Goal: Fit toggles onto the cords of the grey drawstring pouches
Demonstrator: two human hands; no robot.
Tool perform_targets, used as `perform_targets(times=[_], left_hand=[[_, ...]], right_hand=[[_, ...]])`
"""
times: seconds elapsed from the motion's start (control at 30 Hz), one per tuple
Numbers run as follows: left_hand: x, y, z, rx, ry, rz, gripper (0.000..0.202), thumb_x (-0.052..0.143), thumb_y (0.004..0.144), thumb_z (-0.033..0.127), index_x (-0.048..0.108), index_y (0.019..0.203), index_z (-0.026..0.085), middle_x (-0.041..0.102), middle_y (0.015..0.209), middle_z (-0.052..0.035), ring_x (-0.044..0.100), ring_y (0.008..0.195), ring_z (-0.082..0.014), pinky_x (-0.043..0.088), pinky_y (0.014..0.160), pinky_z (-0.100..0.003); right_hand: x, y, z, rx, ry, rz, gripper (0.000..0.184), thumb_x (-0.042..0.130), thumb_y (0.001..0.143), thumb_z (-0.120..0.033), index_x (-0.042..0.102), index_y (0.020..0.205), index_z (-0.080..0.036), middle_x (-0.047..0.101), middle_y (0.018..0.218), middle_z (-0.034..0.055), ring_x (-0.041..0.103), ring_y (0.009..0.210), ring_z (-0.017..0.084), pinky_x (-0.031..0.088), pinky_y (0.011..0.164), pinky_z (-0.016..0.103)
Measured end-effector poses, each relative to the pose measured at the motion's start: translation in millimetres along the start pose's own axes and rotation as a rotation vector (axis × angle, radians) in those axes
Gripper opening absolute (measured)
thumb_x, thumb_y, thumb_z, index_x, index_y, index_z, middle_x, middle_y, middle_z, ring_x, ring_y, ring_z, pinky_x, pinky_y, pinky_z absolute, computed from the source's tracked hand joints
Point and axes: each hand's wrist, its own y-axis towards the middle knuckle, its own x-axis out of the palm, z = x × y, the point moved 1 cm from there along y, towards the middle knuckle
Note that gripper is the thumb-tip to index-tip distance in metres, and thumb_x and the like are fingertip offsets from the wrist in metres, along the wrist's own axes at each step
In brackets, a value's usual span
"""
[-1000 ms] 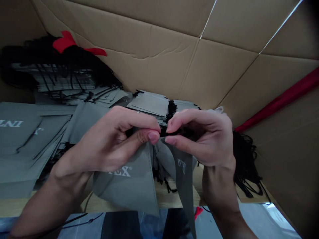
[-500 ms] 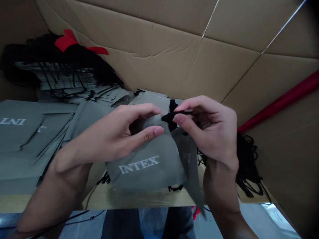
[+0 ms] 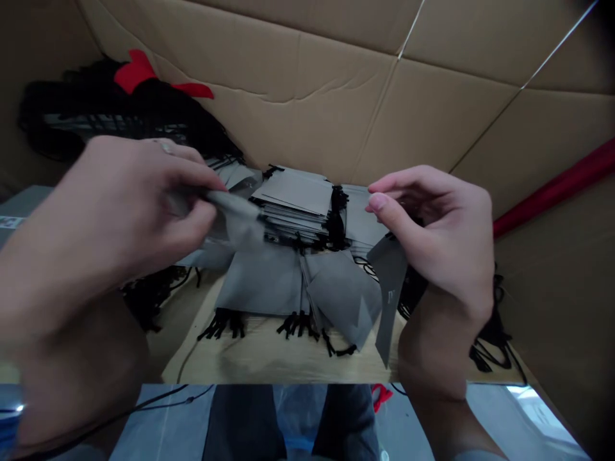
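In the head view, a small gray bag (image 3: 240, 221), blurred, is gripped by the left hand (image 3: 127, 198) between thumb and curled fingers, and is held up in front of the stacks, above the bench (image 3: 269, 362). The thumb and forefinger of the right hand (image 3: 437, 237) are brought nearly together, with the other fingers curled. A narrow gray pouch (image 3: 390, 288) is held hanging below that palm; the exact point of grip is hidden by the thumb.

Between the hands, a neat stack of gray bags (image 3: 295, 195) is set near the cardboard wall (image 3: 298, 83), with black cord ends (image 3: 339, 221) bunched along its right side. Nearer the front edge, a flat gray bag (image 3: 262, 282) and a fanned group of bags (image 3: 343, 291) are laid side by side, their black ends pointed toward the edge. At the far left, a black cord bundle (image 3: 202, 125) is topped by a red strip (image 3: 134, 72).
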Motion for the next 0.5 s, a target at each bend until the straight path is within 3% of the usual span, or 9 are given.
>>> perform_targets(times=[0.03,0.1,0.13,0.2,0.27,0.37,0.43,0.5], left_hand=[[7.9,5.5,2.4,0.078,0.087,-0.024,0.025,0.057,0.1,0.014,0.079,0.11,0.02,0.071,0.112,0.002,0.057,0.104,-0.0198,0.046,0.107,-0.033],[34.2,20.1,7.5,0.323,0.05,0.006,0.016,0.067,0.083,0.011,0.078,0.081,0.022,0.069,0.09,-0.0001,0.055,0.097,-0.0234,0.04,0.117,-0.044],[50.8,27.9,9.0,0.363,0.038,-0.028,0.018,0.065,0.074,0.007,0.074,0.072,0.023,0.068,0.084,-0.0001,0.055,0.095,-0.0238,0.037,0.12,-0.047],[83.1,40.7,11.5,0.439,0.028,-0.196,0.019,0.064,0.07,0.004,0.069,0.066,0.022,0.069,0.079,-0.0006,0.06,0.093,-0.0239,0.045,0.111,-0.045],[102.6,46.5,12.4,0.452,0.03,-0.283,0.02,0.063,0.078,0.005,0.073,0.073,0.022,0.072,0.083,-0.0035,0.065,0.097,-0.0256,0.05,0.102,-0.043],[98.7,37.8,12.7,0.398,0.074,-0.209,0.028,0.058,0.092,0.009,0.083,0.099,0.02,0.078,0.107,-0.0092,0.069,0.11,-0.0295,0.054,0.1,-0.045],[80.3,21.4,16.4,0.389,0.163,-0.006,0.036,0.05,0.104,0.015,0.085,0.111,0.021,0.078,0.111,-0.0075,0.068,0.106,-0.0278,0.056,0.096,-0.044],[61.2,1.8,23.9,0.287,0.262,0.189,0.039,0.046,0.112,0.022,0.082,0.124,0.02,0.076,0.114,-0.007,0.068,0.107,-0.0274,0.059,0.094,-0.043]], right_hand=[[-0.5,-0.4,-0.9,-0.003,-0.003,0.001,0.006,0.091,0.099,-0.03,0.087,0.098,-0.026,0.082,0.086,0.0011,0.069,0.071,0.017,0.049,0.06,0.034],[-1.3,-0.9,-2.4,-0.008,-0.006,-0.007,0.007,0.089,0.101,-0.029,0.087,0.095,-0.025,0.081,0.083,0.0011,0.067,0.069,0.017,0.048,0.059,0.034],[-1.8,-1.1,-3.0,-0.008,-0.008,-0.016,0.008,0.089,0.101,-0.03,0.086,0.095,-0.025,0.08,0.081,0.0012,0.066,0.068,0.017,0.047,0.058,0.033],[-2.8,-1.2,-4.1,-0.003,-0.018,-0.037,0.012,0.089,0.102,-0.033,0.085,0.093,-0.025,0.079,0.079,0.0013,0.065,0.066,0.017,0.046,0.055,0.032],[-4.3,-1.4,-5.3,-0.001,-0.033,-0.049,0.016,0.088,0.103,-0.035,0.084,0.092,-0.025,0.078,0.077,0.0007,0.064,0.065,0.016,0.045,0.054,0.031],[-7.1,-1.7,-7.5,-0.002,-0.037,-0.044,0.014,0.087,0.104,-0.031,0.083,0.092,-0.025,0.078,0.076,-0.0006,0.066,0.065,0.015,0.047,0.057,0.031],[-9.1,-1.9,-8.9,0.001,-0.04,-0.031,0.013,0.086,0.104,-0.026,0.083,0.091,-0.026,0.078,0.077,-0.0007,0.068,0.066,0.016,0.049,0.059,0.031],[-10.3,-2.0,-10.0,0.008,-0.053,-0.027,0.014,0.085,0.104,-0.023,0.083,0.091,-0.026,0.079,0.077,-0.0002,0.069,0.067,0.017,0.05,0.06,0.033]])
